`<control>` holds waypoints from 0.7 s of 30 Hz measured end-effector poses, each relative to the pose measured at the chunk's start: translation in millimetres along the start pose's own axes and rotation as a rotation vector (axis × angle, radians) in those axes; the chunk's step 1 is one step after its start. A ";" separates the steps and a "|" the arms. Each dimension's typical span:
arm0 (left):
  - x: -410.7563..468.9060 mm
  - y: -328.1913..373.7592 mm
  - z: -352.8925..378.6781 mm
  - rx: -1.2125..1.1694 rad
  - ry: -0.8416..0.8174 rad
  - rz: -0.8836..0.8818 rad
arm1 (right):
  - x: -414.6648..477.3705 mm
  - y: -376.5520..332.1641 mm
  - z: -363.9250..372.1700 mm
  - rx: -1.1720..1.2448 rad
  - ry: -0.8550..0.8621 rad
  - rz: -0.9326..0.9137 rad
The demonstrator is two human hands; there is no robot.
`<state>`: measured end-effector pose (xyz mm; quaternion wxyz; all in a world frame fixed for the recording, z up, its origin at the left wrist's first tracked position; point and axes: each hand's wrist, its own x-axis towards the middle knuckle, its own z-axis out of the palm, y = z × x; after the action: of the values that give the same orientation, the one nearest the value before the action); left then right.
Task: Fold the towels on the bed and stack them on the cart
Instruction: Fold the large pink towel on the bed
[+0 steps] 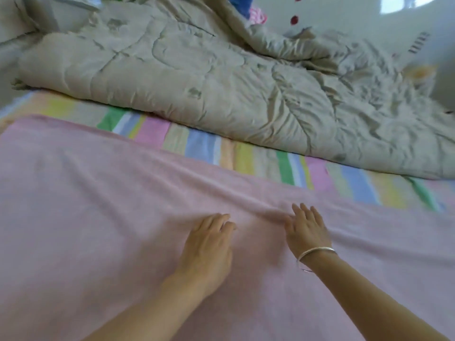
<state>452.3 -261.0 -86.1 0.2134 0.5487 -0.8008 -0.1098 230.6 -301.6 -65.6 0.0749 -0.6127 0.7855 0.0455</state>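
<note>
Both hands, seen from the head view, lie palm down on the pink towel (98,217), side by side near its middle with a small gap between them. On the left hand (209,244) the fingers are close together and slightly bent at the tips, pressing the cloth. On the right hand (306,230) the fingers are straight and nearly closed up, flat on the towel; a silver bangle (316,253) sits on that wrist. Neither hand pinches anything. Both forearms reach in from the towel's near side.

The towel lies spread flat on the bed, its long axis running left to right, with the far edge slanting slightly. A shallow crease (258,205) runs just beyond the fingertips.

Past the towel's far edge shows a striped sheet (246,156), and beyond that a rumpled beige quilt (197,82).

The towel's left, right and near edges are cut off by the frame. The coloured items behind the quilt are too blurred to identify.
</note>
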 end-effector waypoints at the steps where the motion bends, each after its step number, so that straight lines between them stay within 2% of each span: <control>1: 12.5 20.4 11.1 0.000 -0.031 0.013 | 4.1 30.0 -4.2 -0.014 -0.008 0.014; 7: 78.9 123.6 67.6 -0.022 -0.161 0.034 | 29.9 160.3 -17.6 0.013 -0.012 0.067; 11: 117.2 172.7 95.0 -0.019 -0.133 0.008 | 53.0 228.0 -17.1 0.020 -0.036 0.104; 17: 186.6 185.4 120.4 0.064 -0.259 -0.104 | 100.2 287.6 -29.9 -0.130 0.001 0.055; 21: 231.0 166.2 126.4 0.157 -0.291 -0.199 | 138.8 297.1 -33.6 0.023 0.010 0.026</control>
<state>184.8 -420.1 -78.7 0.0398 0.6184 -0.7712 -0.1457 -92.6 -366.9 -62.7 0.0773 -0.6019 0.7941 0.0341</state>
